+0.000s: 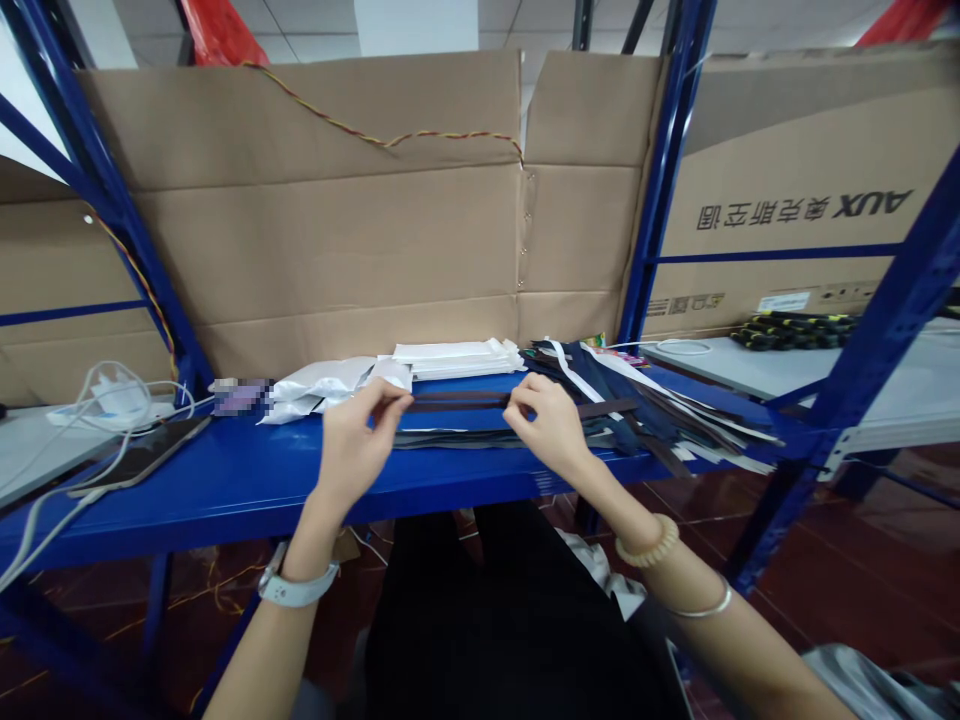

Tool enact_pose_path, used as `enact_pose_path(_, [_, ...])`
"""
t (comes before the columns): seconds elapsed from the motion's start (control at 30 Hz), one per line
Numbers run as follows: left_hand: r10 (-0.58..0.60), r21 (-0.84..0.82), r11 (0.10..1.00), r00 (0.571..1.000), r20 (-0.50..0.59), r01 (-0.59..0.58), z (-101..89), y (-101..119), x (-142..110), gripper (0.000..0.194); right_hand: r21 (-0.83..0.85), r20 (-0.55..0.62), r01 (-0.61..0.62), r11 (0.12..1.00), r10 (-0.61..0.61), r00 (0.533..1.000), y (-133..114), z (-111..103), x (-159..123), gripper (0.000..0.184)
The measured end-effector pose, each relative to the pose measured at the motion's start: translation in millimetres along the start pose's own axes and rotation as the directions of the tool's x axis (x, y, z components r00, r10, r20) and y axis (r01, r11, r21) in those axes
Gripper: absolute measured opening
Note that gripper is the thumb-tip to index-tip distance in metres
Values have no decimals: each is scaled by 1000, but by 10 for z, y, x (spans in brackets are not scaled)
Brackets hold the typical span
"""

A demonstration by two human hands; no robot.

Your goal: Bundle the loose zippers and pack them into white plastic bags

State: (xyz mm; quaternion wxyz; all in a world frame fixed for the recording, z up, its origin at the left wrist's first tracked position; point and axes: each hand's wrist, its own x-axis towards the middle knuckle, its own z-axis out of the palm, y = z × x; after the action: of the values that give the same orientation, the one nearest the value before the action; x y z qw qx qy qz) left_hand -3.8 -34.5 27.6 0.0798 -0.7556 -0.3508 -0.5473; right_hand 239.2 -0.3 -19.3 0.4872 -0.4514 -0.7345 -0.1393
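Note:
A dark brown strip (459, 401), perhaps a zipper or fabric tape, is stretched level above the blue shelf (247, 480). At its left end, my left hand (361, 432) pinches it between thumb and fingers. My right hand (549, 420) pinches it farther right, and a tail of the strip runs on past that hand. Below it, a bundle of grey and dark strips (457, 438) lies along the shelf. Close to my right hand is a fanned pile of navy, black, brown and white strips (622, 385).
White packets (457, 358) and silvery plastic bags (322, 383) lie at the back against a cardboard panel (337, 230). On the left are a phone (146, 455) and white cables (112, 400). Blue posts (671, 170) frame the shelf. Black-and-yellow bundles (795, 330) lie at the far right.

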Motion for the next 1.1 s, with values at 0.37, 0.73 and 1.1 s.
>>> enact_pose_path(0.37, [-413,-461,854,853,-319,241,-705,-781,81,17,-248,-256,-11,969,-55,965,585,-350,141,30])
enact_pose_path(0.73, [-510,-527,784,823,-250,326,-543,-829,78,18,-65,44,-163,984,166,985,498,-299,127,27])
enact_pose_path(1.1, [-251,-215,875,788,563,433,-107,-378,7,13,431,435,-259,865,52,899,-43,-151,38,46])
